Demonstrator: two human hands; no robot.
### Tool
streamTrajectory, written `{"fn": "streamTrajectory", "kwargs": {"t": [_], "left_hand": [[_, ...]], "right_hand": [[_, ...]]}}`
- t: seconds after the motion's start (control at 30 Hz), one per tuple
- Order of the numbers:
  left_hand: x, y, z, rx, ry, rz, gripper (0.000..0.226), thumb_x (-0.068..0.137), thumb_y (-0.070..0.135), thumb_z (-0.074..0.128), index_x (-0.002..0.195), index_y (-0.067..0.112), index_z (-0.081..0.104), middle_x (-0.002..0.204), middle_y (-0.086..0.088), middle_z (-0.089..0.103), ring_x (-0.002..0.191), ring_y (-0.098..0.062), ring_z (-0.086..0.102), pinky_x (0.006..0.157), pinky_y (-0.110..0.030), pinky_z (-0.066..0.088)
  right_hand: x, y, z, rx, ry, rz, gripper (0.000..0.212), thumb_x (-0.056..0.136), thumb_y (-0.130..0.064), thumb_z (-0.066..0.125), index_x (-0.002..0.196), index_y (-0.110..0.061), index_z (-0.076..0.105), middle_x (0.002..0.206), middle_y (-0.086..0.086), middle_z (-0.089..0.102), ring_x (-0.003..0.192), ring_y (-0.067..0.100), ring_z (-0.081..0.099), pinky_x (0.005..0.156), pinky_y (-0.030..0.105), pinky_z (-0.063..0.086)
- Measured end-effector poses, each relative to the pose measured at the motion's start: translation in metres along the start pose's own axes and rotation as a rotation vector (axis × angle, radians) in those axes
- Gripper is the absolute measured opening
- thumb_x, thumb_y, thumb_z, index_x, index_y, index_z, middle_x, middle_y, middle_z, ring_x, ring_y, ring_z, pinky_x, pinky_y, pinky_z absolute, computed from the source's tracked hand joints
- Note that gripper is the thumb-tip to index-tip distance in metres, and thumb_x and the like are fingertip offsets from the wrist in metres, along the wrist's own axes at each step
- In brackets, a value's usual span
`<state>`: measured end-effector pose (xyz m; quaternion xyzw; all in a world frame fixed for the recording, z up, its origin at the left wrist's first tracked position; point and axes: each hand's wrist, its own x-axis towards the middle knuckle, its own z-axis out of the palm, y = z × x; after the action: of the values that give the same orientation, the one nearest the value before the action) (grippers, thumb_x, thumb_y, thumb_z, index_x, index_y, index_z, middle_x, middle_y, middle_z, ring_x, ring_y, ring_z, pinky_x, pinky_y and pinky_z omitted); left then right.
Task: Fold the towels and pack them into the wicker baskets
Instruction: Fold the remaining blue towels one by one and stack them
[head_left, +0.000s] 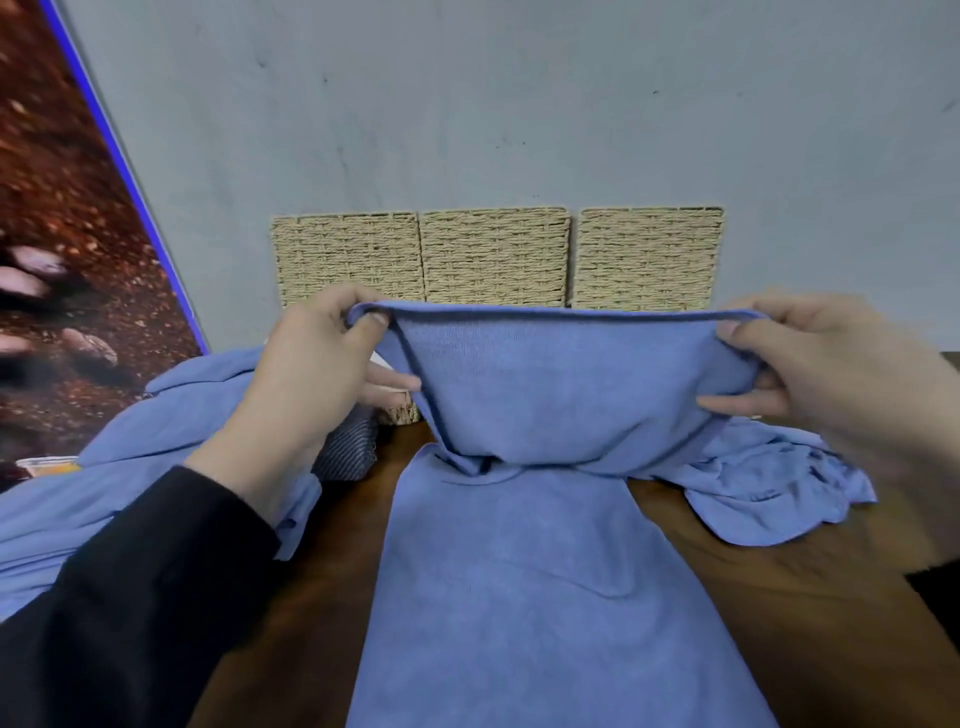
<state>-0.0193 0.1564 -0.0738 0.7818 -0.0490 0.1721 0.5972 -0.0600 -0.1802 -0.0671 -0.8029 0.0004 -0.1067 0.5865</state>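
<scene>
Blue towel (561, 545) in centre frame, far edge lifted off the brown table (779, 587), near part lying flat toward the bottom edge. Left hand (317, 374) pinching the raised left corner between thumb and fingers; right hand (810, 364) pinching the raised right corner likewise. Three wicker baskets (493, 254) in a row behind the raised edge, against the grey wall (467, 104). More blue towels heaped at left (156, 441) and crumpled at right (779, 493). Dark striped cloth (348, 447) just beside the left wrist.
</scene>
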Motion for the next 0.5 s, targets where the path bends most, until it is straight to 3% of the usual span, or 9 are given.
{"fn": "streamTrajectory", "kwargs": {"t": [0.07, 0.1, 0.13, 0.23, 0.33, 0.43, 0.5], "left_hand": [[0.019, 0.005, 0.001, -0.071, -0.007, -0.021, 0.020, 0.104, 0.009, 0.047, 0.089, 0.014, 0.059, 0.094, -0.017, 0.066, 0.083, -0.029, 0.076, 0.072, -0.044, 0.064], [0.030, 0.011, 0.002, -0.045, 0.024, 0.029, 0.024, 0.102, 0.006, 0.046, 0.085, 0.017, 0.058, 0.092, -0.011, 0.065, 0.087, -0.024, 0.074, 0.078, -0.040, 0.062], [0.040, 0.019, 0.003, 0.009, 0.073, 0.098, 0.027, 0.099, 0.004, 0.046, 0.083, 0.022, 0.058, 0.086, -0.004, 0.065, 0.084, -0.018, 0.070, 0.078, -0.035, 0.058], [0.048, 0.040, -0.003, 0.149, 0.238, 0.252, 0.025, 0.092, 0.010, 0.048, 0.088, 0.028, 0.064, 0.076, 0.009, 0.063, 0.071, -0.010, 0.055, 0.064, -0.026, 0.045], [0.022, 0.035, -0.007, 0.091, 0.276, 0.329, 0.025, 0.090, 0.015, 0.050, 0.095, 0.029, 0.071, 0.084, 0.014, 0.070, 0.077, -0.006, 0.062, 0.075, -0.031, 0.052], [-0.021, 0.010, -0.011, 0.157, 0.226, 0.336, 0.024, 0.094, 0.015, 0.054, 0.095, 0.034, 0.070, 0.075, 0.021, 0.067, 0.067, -0.002, 0.058, 0.062, -0.023, 0.045], [-0.051, -0.018, -0.012, 0.161, 0.137, 0.275, 0.024, 0.097, 0.013, 0.056, 0.091, 0.032, 0.069, 0.071, 0.015, 0.067, 0.063, -0.006, 0.057, 0.060, -0.028, 0.043]], "right_hand": [[0.018, -0.006, 0.006, -0.064, 0.060, -0.046, 0.022, 0.102, -0.021, 0.057, 0.095, -0.001, 0.063, 0.088, 0.009, 0.048, 0.084, 0.025, 0.047, 0.082, 0.032, 0.061], [0.026, -0.012, 0.009, -0.098, 0.144, -0.133, 0.019, 0.100, -0.022, 0.055, 0.087, -0.014, 0.066, 0.082, 0.008, 0.047, 0.083, 0.022, 0.045, 0.080, 0.029, 0.058], [0.034, -0.021, 0.013, -0.135, 0.233, -0.234, 0.022, 0.098, -0.025, 0.053, 0.080, -0.026, 0.066, 0.076, 0.005, 0.048, 0.078, 0.017, 0.046, 0.075, 0.029, 0.052], [0.033, -0.039, 0.021, -0.168, 0.366, -0.462, 0.025, 0.097, -0.026, 0.049, 0.078, -0.037, 0.062, 0.069, -0.015, 0.053, 0.069, 0.001, 0.046, 0.067, 0.023, 0.038], [0.008, -0.032, 0.032, -0.134, 0.318, -0.507, 0.028, 0.101, -0.023, 0.048, 0.086, -0.040, 0.063, 0.075, -0.023, 0.059, 0.074, -0.001, 0.050, 0.068, 0.018, 0.039], [-0.028, -0.001, 0.040, -0.159, 0.263, -0.445, 0.026, 0.103, -0.020, 0.050, 0.097, -0.033, 0.072, 0.094, -0.010, 0.072, 0.082, 0.011, 0.061, 0.072, 0.023, 0.043], [-0.053, 0.028, 0.045, -0.185, 0.184, -0.349, 0.029, 0.103, -0.014, 0.052, 0.096, -0.031, 0.074, 0.090, -0.006, 0.072, 0.078, 0.013, 0.063, 0.066, 0.023, 0.044]]}}
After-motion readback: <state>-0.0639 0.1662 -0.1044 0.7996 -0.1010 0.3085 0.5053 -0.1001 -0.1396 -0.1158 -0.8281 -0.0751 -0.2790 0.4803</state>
